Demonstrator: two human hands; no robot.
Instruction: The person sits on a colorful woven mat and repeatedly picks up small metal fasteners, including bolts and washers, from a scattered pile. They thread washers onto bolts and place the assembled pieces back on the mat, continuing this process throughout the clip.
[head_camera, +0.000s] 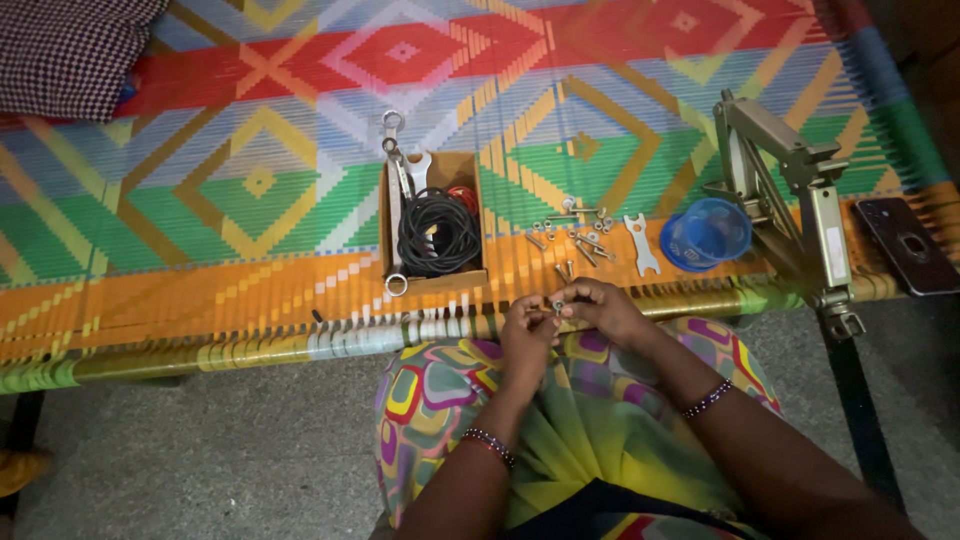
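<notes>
**Hands working a small bolt at the edge of a woven cot**

Lap in bright patterned fabric fills the near foreground, both forearms reaching forward with beaded bracelets at the wrists. The left hand (527, 330) and right hand (600, 308) meet just above the knees, fingertips pinched together on a small metal bolt (557, 305) held between them. Directly beyond lies the woven cot (200, 290), striped in orange, green, blue and red. On its near orange band, just past the hands, loose bolts and nuts (575, 240) lie scattered, with a flat white spanner (640, 245) beside them. Left of these sits a cardboard box (470, 170) holding coiled black cable (438, 232) and wrenches (400, 160). To the right rest a blue plastic bowl (706, 233), a grey metal jack (790, 190) and a dark phone (908, 245). A checked cloth (70, 50) lies at the far left corner.
</notes>
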